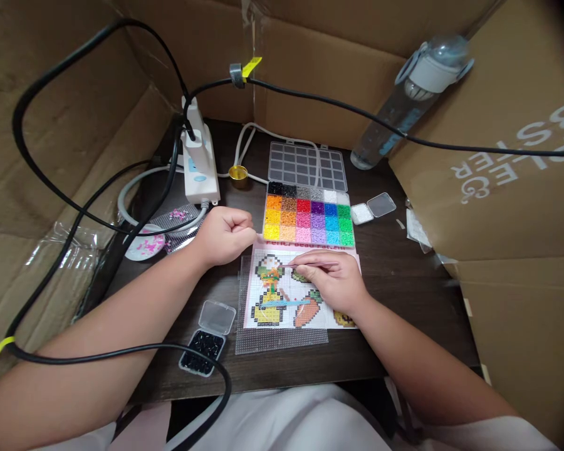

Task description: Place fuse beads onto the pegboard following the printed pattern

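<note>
My left hand [229,235] is curled into a fist beside the lower left corner of a bead box [309,245]; whatever its fingers might hold is hidden. Between the fingers of my right hand [341,280] are thin pink tweezers [310,265], their tips over the printed bead pattern sheet [286,318]. Orange and green beads [271,275] lie at those tips, on the upper left figure. A light blue strip [282,303] crosses the sheet lower down. Under the sheet, a clear pegboard [282,340] sticks out at the left and front.
Black beads fill a small open case [202,352] at front left; white ones fill another case [363,213] at right. Pink beads sit on a white dish [145,244]. Behind stand a power strip [201,175], gold cup [238,177] and bottle [408,103]. A black cable [117,357] loops across my left forearm.
</note>
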### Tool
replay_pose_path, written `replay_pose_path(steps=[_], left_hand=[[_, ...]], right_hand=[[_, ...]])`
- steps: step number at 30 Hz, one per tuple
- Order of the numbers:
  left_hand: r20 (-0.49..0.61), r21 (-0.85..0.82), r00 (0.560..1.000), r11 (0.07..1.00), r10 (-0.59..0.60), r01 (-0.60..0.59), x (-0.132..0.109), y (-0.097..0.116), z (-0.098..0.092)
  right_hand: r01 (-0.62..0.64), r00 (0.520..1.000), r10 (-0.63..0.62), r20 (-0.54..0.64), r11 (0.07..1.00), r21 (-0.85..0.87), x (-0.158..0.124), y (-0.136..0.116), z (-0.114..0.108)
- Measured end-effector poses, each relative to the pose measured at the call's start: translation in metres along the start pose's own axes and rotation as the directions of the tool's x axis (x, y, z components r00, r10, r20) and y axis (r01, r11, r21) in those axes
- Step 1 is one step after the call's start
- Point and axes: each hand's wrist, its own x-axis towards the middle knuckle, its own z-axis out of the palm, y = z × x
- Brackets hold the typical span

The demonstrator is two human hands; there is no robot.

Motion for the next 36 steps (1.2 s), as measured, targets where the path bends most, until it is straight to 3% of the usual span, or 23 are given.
replay_pose_path(steps=[26, 32, 36], left_hand=[[-0.003, 0.001, 1.0, 1.0, 0.02, -0.02, 0.0, -0.001, 0.001], [0.0, -0.011, 1.0, 1.0, 0.01, -0.01, -0.001, -0.001, 0.001], [0.004, -0.007, 1.0, 1.0, -0.012, 0.012, -0.001, -0.002, 0.0]], right_hand=[[0.015, 1.0, -0.016, 0.015, 0.999, 0.028, 0.001, 0.001, -0.003], [-0.06, 0.998, 0.064, -0.025, 0.987, 0.148, 0.001, 0.003, -0.007], [-0.086, 0.979, 0.147, -0.143, 0.927, 0.365, 0.006, 0.006, -0.019]])
